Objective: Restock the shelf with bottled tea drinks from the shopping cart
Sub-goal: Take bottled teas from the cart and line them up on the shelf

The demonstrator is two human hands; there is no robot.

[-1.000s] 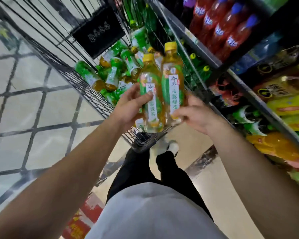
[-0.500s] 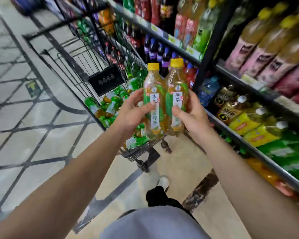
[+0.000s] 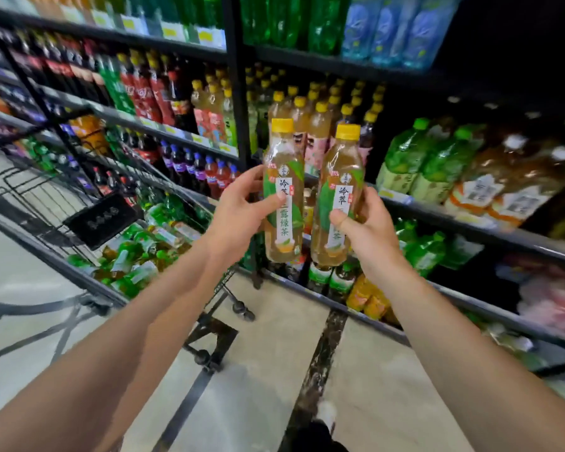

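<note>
Left hand (image 3: 242, 203) grips one tea bottle (image 3: 282, 190) around its middle, thumb across the white label strip, fingers curled behind. Right hand (image 3: 369, 223) grips a second tea bottle (image 3: 338, 197) the same way, thumb pressed on the lower label. Both bottles stand upright near the centre of the frame, side by side with a narrow gap between them, each with a yellow cap and a green leaf label. Directly behind them, a middle shelf (image 3: 470, 225) carries a row of yellow-capped bottles (image 3: 320, 125), with larger green-capped bottles (image 3: 415, 161) to their right. At lower left of the frame, the shopping cart (image 3: 88, 220) holds a heap of tea bottles (image 3: 137, 252) lying on their sides. Along the bottom centre, pale floor tiles (image 3: 268, 386) show with dark lines.
</note>
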